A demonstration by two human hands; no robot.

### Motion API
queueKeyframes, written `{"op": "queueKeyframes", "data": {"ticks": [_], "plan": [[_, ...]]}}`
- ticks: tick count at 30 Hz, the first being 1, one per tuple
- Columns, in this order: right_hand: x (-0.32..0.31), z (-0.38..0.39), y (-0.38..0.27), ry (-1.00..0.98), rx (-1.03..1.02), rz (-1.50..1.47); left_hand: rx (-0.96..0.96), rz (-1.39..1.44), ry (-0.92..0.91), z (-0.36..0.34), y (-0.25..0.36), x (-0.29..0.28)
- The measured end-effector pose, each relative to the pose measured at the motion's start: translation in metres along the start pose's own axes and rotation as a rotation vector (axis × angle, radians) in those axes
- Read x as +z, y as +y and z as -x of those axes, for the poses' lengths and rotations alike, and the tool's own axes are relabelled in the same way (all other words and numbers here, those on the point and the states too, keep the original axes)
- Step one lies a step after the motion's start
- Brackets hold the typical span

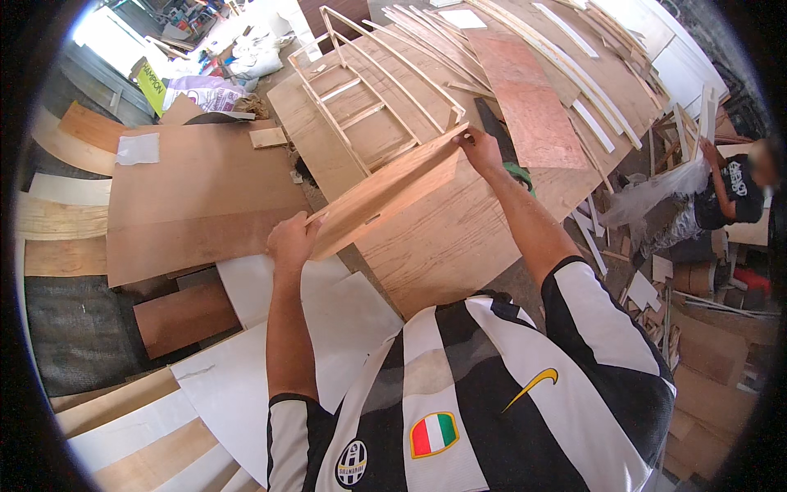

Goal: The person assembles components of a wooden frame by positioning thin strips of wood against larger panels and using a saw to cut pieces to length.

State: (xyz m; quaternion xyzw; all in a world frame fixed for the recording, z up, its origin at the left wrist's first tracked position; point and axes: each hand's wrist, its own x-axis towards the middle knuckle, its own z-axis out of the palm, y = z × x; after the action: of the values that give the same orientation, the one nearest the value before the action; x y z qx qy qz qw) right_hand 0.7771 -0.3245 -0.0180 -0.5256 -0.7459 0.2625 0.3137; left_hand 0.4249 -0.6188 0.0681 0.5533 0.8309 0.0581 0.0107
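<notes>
I find the left hand point(290, 240) and right hand point(479, 152) each gripping an end of the wooden board point(389, 190), spanning between them — slatted frame point(365, 115) beyond. I advise even, level support.

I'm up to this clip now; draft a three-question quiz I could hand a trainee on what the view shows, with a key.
1. True or false: the left hand and right hand grip the same wooden board near opposite ends.

2. Where is the open wooden frame?
A) in the left hand
B) between the person's forearms
C) on the plywood worktop, beyond the board

3. Fill in the blank: the wide panel lying to the right of the frame is ____ in colour.

Key: 1. True. 2. C. 3. Reddish-brown.
</notes>
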Motion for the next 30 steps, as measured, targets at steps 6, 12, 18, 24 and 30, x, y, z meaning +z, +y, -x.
{"op": "queueKeyframes", "data": {"ticks": [6,12,18,24,30], "plan": [[0.0,0.0,-0.002,-0.01,0.02,-0.014,0.013,-0.006,0.019,0.002,0.0,-0.002],[0.006,-0.004,0.011,0.037,-0.039,-0.028,0.003,-0.008,-0.005,0.0,0.001,0.001],[0.007,-0.003,0.006,0.008,0.006,-0.028,0.019,-0.012,0.021,0.0,-0.002,0.004],[0.007,-0.003,0.006,0.017,-0.026,-0.038,0.012,-0.054,0.007,0.001,0.002,-0.002],[0.004,0.001,0.004,-0.003,0.047,-0.082,-0.017,-0.036,-0.02,-0.002,0.004,-0.001]]}}
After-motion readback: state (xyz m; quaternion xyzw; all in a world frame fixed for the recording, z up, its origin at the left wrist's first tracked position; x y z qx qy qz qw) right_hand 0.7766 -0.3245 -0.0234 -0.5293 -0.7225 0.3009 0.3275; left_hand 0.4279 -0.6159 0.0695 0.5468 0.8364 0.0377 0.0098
